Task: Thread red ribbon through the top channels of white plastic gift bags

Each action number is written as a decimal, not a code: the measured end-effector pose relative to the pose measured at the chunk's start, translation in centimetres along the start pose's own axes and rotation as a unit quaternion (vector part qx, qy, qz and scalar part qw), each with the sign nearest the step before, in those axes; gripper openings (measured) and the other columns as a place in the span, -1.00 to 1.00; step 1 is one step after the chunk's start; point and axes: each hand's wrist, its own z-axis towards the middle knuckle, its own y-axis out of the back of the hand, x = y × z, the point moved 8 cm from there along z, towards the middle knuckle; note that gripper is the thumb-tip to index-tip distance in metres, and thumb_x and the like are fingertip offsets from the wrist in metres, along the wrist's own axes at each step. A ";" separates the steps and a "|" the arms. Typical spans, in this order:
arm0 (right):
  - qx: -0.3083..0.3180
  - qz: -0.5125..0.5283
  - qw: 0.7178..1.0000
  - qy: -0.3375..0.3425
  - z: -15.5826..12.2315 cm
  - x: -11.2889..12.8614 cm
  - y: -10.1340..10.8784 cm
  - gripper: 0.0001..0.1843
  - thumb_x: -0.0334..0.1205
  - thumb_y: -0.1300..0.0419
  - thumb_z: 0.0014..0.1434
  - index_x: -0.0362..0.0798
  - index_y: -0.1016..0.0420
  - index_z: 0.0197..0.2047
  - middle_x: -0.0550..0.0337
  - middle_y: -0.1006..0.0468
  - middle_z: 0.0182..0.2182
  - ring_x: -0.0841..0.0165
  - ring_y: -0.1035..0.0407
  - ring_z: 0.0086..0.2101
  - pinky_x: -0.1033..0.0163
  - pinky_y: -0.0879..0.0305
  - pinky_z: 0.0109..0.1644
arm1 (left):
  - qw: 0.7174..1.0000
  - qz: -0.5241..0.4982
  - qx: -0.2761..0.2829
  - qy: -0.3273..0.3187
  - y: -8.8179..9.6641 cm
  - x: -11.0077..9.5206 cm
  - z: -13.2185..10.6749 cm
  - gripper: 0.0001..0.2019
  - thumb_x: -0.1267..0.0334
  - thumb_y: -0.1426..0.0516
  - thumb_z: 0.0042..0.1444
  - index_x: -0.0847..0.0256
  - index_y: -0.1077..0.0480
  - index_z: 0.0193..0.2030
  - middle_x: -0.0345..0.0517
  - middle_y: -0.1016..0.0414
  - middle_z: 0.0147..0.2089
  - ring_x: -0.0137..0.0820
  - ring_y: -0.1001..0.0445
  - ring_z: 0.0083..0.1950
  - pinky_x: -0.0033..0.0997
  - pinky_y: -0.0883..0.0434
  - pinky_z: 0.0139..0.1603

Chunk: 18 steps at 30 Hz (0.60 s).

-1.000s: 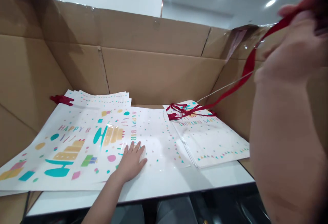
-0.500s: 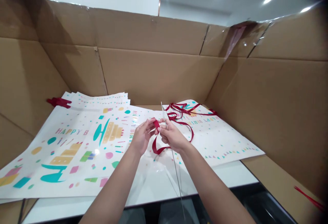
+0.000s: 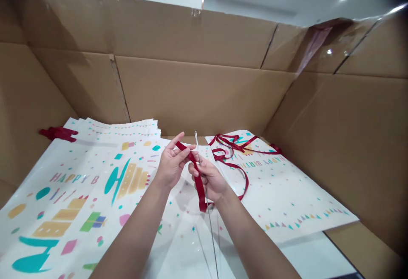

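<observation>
My left hand pinches a dark red ribbon near its short free end, index finger stretched up and away. Close beside it, my right hand is closed around a long, thin metal needle that stands nearly upright. The needle's slim looped eye sticks up above the fingers, and the ribbon end lies left of it, apart from it. From the left fingers the ribbon hangs past the right fingertips, bends below them and curves off to the right. Whether the right fingers also grip the ribbon is hard to see.
Printed birthday sheets lie stacked on the left, with more on the right. Tangled ribbon rests on the right sheets, and a folded red bundle at the far left. Cardboard walls enclose the back and sides.
The ribbon end has come up into view between the left fingers, and the left index finger has lifted. The right hand has closed more around the needle. The view has shifted slightly.
</observation>
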 end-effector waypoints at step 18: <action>-0.079 -0.392 0.905 0.143 0.0 8.5 -6.3 -0.73 -0.06 -0.33 0.16 -0.12 -0.51 -0.28 0.28 -0.40 -0.45 0.57 -0.15 -0.50 0.42 -0.12 -0.45 | 0.924 0.380 0.027 -0.040 -2.5 -7.9 -2.5 -0.58 0.23 -0.37 0.01 0.10 -0.16 -0.22 -0.37 -0.47 -0.59 -0.57 -0.28 -0.63 -0.66 -0.10 -0.60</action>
